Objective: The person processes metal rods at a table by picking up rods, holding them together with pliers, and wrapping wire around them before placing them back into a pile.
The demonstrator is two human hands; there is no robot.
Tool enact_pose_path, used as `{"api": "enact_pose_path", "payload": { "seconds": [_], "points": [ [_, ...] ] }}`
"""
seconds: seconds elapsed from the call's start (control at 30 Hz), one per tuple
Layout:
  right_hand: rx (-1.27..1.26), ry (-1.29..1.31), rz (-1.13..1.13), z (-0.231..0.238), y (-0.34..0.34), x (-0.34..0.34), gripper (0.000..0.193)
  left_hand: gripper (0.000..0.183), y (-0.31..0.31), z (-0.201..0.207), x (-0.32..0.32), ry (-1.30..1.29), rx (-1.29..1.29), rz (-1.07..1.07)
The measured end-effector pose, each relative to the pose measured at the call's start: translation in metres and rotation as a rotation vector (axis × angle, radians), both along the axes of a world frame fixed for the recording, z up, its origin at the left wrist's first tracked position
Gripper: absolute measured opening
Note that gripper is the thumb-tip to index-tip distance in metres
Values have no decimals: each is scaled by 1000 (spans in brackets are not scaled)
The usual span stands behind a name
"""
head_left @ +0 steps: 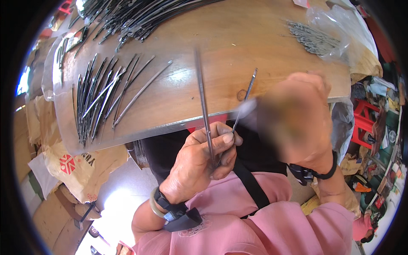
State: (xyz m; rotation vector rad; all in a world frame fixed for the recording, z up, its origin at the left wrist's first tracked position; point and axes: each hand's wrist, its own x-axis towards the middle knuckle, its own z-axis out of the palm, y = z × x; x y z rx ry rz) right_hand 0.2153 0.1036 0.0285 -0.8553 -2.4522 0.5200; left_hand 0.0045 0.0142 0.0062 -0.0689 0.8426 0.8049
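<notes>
Two thin dark metal rods (203, 102), long and flat-looking, stick up from the left hand (199, 159), fingers pinched tight round them just off the counter (221, 38) edge. Right hand (297, 121) is blurred, can't tell its grip. More rods (102, 97) lie spread on the counter
</notes>
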Motion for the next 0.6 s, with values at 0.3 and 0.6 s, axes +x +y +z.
{"api": "enact_pose_path", "payload": {
  "seconds": [0.3,0.6],
  "points": [
    [-597,60,28,-2,-27,18,37,18,-7,9,12,496,425,129],
    [-459,-142,259,-8,-23,-2,37,13,-13,2,-2,681,405,66]
  ]
}}
